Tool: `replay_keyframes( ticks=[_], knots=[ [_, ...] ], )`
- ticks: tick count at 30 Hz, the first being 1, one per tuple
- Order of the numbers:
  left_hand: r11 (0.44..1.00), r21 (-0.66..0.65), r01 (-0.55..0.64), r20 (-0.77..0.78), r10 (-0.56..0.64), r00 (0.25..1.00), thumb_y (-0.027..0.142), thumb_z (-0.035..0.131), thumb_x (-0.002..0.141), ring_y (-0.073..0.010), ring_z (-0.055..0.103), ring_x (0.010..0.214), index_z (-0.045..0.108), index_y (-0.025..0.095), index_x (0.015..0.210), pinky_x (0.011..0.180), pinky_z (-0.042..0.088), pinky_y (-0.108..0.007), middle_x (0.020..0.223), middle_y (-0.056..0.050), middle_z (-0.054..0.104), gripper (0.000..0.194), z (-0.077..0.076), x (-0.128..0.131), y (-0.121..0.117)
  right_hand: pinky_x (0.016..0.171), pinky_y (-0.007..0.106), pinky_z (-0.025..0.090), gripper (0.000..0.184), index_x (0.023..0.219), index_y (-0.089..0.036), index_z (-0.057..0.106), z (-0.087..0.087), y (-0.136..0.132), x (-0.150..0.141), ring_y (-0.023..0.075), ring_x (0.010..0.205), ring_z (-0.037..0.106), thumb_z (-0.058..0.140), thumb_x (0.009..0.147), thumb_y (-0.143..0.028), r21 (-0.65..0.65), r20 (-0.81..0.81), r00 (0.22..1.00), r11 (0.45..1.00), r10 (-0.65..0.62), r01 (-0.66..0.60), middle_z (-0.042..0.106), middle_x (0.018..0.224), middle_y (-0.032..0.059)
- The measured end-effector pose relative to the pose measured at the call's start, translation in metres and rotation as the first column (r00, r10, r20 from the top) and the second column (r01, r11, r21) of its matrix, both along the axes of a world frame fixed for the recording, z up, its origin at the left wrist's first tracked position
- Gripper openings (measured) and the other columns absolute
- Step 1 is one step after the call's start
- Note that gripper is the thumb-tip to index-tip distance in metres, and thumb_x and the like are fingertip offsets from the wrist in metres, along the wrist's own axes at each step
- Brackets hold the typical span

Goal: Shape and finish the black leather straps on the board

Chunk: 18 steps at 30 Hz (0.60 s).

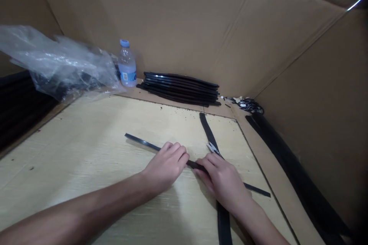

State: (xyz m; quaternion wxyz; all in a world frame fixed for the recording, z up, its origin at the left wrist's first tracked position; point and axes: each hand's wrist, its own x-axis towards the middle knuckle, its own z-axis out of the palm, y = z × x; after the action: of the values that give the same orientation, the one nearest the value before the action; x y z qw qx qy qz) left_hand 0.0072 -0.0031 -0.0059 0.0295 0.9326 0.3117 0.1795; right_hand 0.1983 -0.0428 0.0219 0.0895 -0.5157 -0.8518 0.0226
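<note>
A thin black strip [145,143] runs slantwise across the board, from upper left to lower right. My left hand [169,164] has its fingers wrapped round the strip near its middle. Just to the right, my right hand [220,176] grips the same strip, and a short stretch of it shows between the two hands. Small silver snips [212,148] poke out above my right hand; whether the hand also holds them is hidden. Under the right hand passes a wider black band [224,222], lying lengthwise on the board.
Beyond the pale board [94,153] lies a stack of black strips [181,87]. A water bottle [127,64] and clear plastic bag [74,64] stand back left. More black strips [293,176] line the right side, near a dark tangle [250,105]. Cardboard walls [184,18] enclose the area.
</note>
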Motion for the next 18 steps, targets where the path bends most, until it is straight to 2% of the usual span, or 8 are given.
replay_keyframes(
  ticks=[5,9,13,18],
  knots=[
    [0.997,-0.016,-0.074,0.004,0.074,0.997,0.024,0.043,0.091,-0.0199,0.047,0.083,0.056,0.014,0.090,0.074,0.037,-0.033,0.089,-0.007,0.057,0.016,0.000,-0.004,0.004,0.061,0.033,0.046,0.025,0.097,-0.021,0.062,0.000,0.005,0.020,0.0239,0.073,0.060,0.067,0.073,-0.017,0.137,0.096,0.994,0.990,-0.050,0.037,0.064,0.078,0.0043],
    [0.993,-0.005,-0.121,0.002,0.121,0.993,0.029,0.047,0.088,-0.0195,0.046,0.082,0.056,0.015,0.085,0.072,0.038,-0.032,0.089,-0.006,0.056,0.016,0.006,-0.010,0.009,0.060,0.030,0.044,0.009,0.087,-0.020,0.063,0.001,0.008,0.034,0.0202,0.068,0.060,0.062,0.078,-0.019,0.225,0.021,1.000,0.974,-0.017,0.012,0.065,0.072,0.0046],
    [0.994,-0.001,-0.110,-0.018,0.110,0.994,0.028,0.047,0.089,-0.0196,0.048,0.084,0.056,0.016,0.090,0.073,0.037,-0.033,0.089,-0.005,0.057,0.014,0.010,-0.012,0.010,0.059,0.028,0.044,0.006,0.083,-0.020,0.063,0.004,0.008,0.034,0.0196,0.066,0.061,0.062,0.077,-0.018,0.229,-0.032,0.999,0.973,0.011,-0.003,0.064,0.071,0.0040],
    [0.997,-0.007,-0.075,-0.082,0.074,0.994,0.030,0.044,0.090,-0.0198,0.049,0.085,0.055,0.016,0.096,0.075,0.038,-0.032,0.090,-0.006,0.058,0.019,0.013,-0.011,0.006,0.062,0.032,0.048,0.015,0.085,-0.021,0.066,0.005,0.007,0.035,0.0218,0.069,0.062,0.064,0.072,-0.013,0.208,-0.054,0.998,0.978,0.020,-0.008,0.066,0.072,0.0034]
  ],
)
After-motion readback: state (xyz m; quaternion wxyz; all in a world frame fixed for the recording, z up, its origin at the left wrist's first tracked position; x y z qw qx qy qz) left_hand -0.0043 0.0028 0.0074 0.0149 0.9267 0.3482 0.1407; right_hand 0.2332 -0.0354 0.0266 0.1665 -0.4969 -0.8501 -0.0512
